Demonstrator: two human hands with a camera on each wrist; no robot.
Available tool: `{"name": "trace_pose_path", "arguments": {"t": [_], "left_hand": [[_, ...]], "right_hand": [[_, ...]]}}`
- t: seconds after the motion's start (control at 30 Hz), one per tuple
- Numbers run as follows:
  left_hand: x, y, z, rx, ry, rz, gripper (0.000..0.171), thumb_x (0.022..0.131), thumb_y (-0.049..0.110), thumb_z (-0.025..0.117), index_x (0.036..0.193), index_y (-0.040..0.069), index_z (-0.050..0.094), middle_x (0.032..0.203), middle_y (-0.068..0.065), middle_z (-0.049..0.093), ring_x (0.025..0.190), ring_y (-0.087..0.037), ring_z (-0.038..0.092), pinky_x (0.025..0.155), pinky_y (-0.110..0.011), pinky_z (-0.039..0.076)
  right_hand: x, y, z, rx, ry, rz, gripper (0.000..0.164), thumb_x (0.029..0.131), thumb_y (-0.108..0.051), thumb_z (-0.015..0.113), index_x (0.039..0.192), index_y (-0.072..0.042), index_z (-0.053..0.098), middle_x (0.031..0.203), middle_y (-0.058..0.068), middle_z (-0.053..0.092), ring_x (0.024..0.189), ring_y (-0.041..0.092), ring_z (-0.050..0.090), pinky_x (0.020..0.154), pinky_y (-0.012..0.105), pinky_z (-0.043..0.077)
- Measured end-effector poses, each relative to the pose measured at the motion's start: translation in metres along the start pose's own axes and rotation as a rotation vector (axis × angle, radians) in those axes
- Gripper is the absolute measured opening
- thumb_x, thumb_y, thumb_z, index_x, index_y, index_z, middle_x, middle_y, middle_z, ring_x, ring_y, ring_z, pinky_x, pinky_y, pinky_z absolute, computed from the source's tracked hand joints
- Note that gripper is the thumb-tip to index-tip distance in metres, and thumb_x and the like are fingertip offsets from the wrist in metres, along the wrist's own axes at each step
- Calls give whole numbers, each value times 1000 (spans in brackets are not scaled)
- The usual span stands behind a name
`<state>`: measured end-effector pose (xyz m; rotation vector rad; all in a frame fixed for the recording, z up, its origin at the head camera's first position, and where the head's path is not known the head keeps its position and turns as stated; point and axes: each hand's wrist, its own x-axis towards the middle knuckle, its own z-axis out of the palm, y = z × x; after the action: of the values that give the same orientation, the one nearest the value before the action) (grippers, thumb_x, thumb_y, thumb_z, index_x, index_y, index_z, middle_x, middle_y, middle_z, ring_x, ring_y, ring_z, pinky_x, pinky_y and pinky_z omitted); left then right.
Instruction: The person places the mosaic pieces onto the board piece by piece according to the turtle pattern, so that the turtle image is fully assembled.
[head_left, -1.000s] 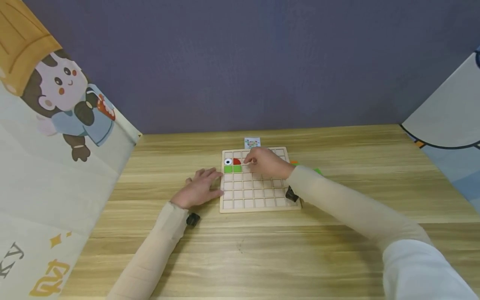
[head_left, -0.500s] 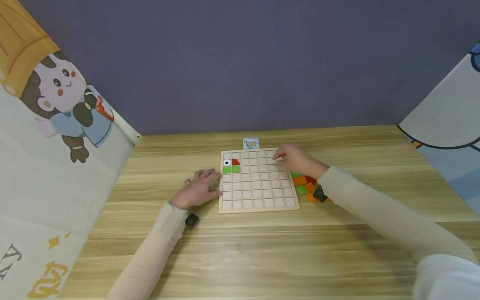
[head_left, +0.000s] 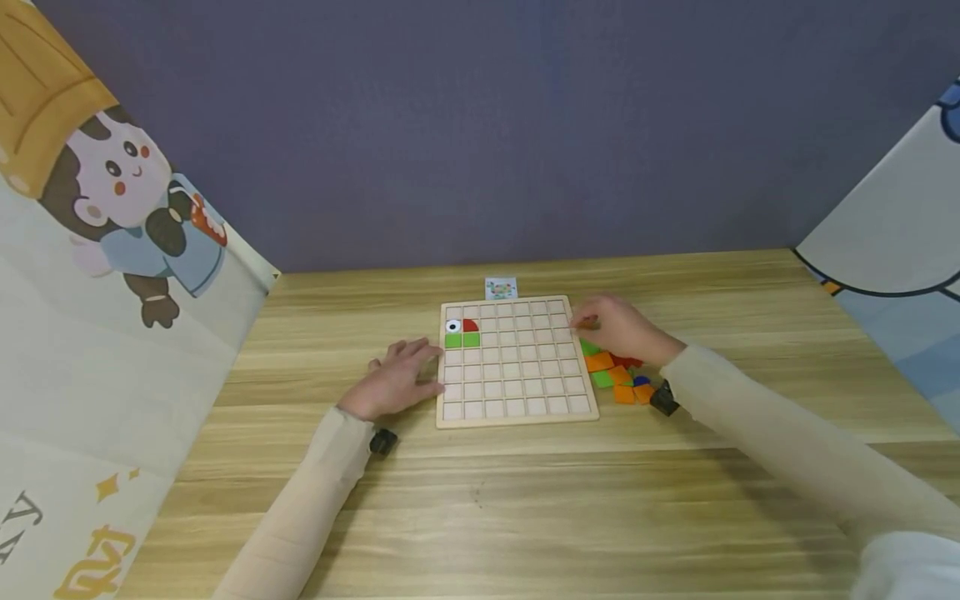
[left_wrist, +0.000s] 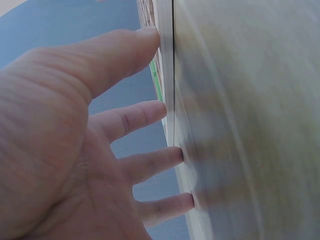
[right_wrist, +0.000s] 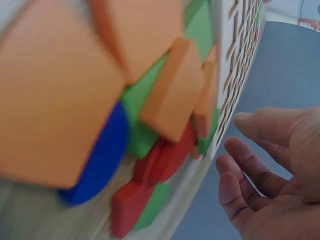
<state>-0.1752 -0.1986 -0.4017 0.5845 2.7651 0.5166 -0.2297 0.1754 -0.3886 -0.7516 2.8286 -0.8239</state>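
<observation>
Left hand [head_left: 393, 381] at left edge of grid board [head_left: 513, 386], fingers spread; right hand [head_left: 624, 329] near loose tiles [head_left: 600, 362], fingers bent, thumb apart

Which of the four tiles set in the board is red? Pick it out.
The rounded tile, right of the white eye tile in the head view; the other two are green squares.
</observation>
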Motion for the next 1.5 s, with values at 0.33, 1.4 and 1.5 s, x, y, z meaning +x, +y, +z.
{"name": "trace_pose_path", "arguments": {"t": [0.33, 1.4, 1.5], "left_hand": [[0, 0, -1, 5, 0, 5, 64, 91, 43, 59, 145, 17, 38, 154, -15, 20, 137, -43, 14, 95, -75, 15], [0, 1, -1, 6, 0, 0, 63, 91, 44, 59, 145, 18, 39, 154, -15, 21, 137, -44, 15, 95, -75, 15], [0, 1, -1, 3, -1, -6, 63, 91, 44, 59, 145, 18, 39, 154, -14, 20, 137, -43, 15, 95, -74, 15]], "right_hand": [[-10, 17, -5, -25, -38, 58, 21, 84, -6, 69, 106, -7, 71, 105, 7, 60, 86, 23, 55, 76, 41, 48], [-4, -1, -1, -33, 84, 26, 19, 83, -11, 73, 102, -8, 72, 97, 5, 62, 84, 20, 56, 65, 35, 49], [0, -9, 3, -35, 85, -4, 20, 82, -12, 74, 102, -8, 73, 95, 4, 63, 82, 18, 57, 69, 35, 49]]}}
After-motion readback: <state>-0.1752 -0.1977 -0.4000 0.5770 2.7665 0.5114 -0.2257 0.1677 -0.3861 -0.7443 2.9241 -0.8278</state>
